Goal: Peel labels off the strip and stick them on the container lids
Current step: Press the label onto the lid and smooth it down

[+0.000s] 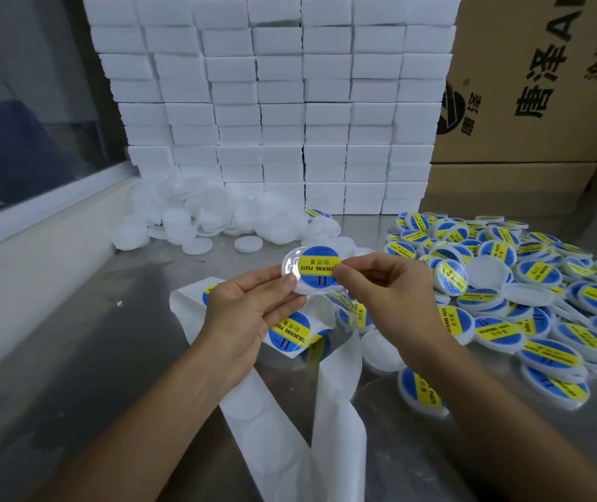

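Observation:
My left hand (pixel 250 309) holds a round white lid (pixel 291 264) by its lower left edge, above the steel table. A round blue label with a yellow band (pixel 318 267) lies partly over the lid, shifted to its right. My right hand (pixel 380 288) pinches the label's right edge between thumb and fingertips. Under my hands the white backing strip (pixel 289 422) curls across the table, with a blue label (pixel 289 333) still on it below my left hand.
A heap of labelled lids (pixel 529 302) fills the right side of the table. Plain white lids (pixel 217 215) are piled at the back left, before a wall of stacked white boxes (pixel 275 103). Cardboard cartons (pixel 539 85) stand at the back right.

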`<state>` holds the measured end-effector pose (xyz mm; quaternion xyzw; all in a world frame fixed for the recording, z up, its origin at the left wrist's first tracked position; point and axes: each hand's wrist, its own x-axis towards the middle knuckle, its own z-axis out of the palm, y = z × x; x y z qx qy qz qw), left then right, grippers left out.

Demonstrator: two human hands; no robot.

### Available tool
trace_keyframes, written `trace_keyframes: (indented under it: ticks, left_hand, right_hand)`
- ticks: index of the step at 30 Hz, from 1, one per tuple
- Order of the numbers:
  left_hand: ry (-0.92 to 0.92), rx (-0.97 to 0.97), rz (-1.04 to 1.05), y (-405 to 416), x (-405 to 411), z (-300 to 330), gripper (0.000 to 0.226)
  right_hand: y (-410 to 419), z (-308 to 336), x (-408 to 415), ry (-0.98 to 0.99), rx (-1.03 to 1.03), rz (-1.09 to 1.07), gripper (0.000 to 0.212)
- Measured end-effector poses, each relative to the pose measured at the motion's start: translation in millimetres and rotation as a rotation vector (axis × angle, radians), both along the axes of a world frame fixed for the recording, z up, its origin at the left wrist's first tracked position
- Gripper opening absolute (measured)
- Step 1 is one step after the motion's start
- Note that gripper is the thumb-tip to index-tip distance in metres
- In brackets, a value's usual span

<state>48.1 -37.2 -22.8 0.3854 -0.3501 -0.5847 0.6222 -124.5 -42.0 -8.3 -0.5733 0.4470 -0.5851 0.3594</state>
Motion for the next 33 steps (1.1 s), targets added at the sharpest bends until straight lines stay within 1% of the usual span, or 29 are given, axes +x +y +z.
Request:
trace_keyframes:
  ticks: [5, 14, 17, 22, 25, 29, 33]
  left_hand:
    - [-0.014, 0.003, -0.011, 2.2, -1.6, 1.6, 0.038]
    - [-0.034, 0.012, -0.008, 6.1, -3.8, 4.1, 0.043]
    - [-0.047, 0.012, -0.009, 7.3, -4.2, 5.4, 0.043]
    - [-0.046, 0.022, -0.014, 7.3, -5.0, 5.8, 0.026]
    - [-0.046, 0.018, -0.011, 6.9, -4.6, 6.0, 0.021]
    - [-0.064, 0.022, 0.003, 6.8, -4.2, 5.9, 0.024]
    - [-0.070, 0.034, 0.034, 6.4, -4.0, 6.4, 0.030]
  right_hand:
    - [0.6, -0.8, 1.6, 0.056, -0.043, 0.006, 0.001]
    - [0.7, -3.1, 2.0, 0.111, -0.076, 0.038, 0.011]
    - [0.1, -4.4, 2.0, 0.118, -0.084, 0.038, 0.010]
    - [-1.1, -5.9, 1.8, 0.110, -0.091, 0.035, 0.010]
    - [-1.4, -6.5, 1.6, 0.117, -0.092, 0.032, 0.009]
    - [-0.7, -7.0, 1.7, 0.166, -0.109, 0.017, 0.007]
    - [1.7, -7.3, 4.5, 0.306, -0.234, -0.078, 0.007]
